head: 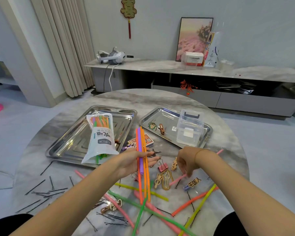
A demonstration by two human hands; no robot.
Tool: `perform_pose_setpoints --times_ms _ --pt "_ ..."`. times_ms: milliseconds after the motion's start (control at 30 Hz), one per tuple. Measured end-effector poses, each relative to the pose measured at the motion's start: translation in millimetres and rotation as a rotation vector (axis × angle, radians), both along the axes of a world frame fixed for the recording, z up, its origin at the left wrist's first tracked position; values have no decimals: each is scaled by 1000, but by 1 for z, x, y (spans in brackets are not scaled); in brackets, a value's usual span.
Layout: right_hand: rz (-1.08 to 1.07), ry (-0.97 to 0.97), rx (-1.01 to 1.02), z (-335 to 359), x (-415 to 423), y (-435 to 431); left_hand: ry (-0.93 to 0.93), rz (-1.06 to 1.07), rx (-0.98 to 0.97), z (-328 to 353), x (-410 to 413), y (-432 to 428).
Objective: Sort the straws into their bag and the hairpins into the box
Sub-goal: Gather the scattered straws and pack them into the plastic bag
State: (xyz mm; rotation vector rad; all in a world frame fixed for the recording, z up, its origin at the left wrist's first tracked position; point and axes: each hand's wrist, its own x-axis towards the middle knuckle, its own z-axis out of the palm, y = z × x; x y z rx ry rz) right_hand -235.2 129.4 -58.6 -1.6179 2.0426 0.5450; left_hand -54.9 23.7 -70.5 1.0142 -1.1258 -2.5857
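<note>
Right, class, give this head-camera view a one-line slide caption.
The left hand carries orange and purple straws across its palm while the right hand pinches a pink straw off the littered table.

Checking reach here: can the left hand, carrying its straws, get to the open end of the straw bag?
Probably yes: the left hand is close beside the straw bag's open near end, and nothing stands between them.
</note>
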Motion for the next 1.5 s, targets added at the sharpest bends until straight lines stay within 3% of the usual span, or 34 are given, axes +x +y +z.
perform_pose_setpoints --times_ms 200,433,533,700,900,967,1133,1333,1500 --pt "-34 -69 -102 1 -4 1 -18 64 4 0 -1 -1" --pt "-52 -310 -870 27 13 -7 36 192 -67 0 -4 -2" --pt "-289 -552 -1065 31 18 -19 76 127 -78 4 -4 2" --pt "-835 -1149 -855 12 31 -28 86 -100 -20 8 -4 14" --pt "-912 -1268 -715 1 26 -18 92 -194 -24 6 -5 21" --pt "-869 -1237 -692 1 24 -13 69 -149 -35 2 -7 22" --pt "-528 -697 -559 3 14 6 23 -115 -43 0 -10 25" --pt "-296 -646 -492 -1 19 32 -12 -149 -73 -3 -14 32" --pt "-109 -435 -373 -5 27 48 -69 -181 -91 -9 -15 38"
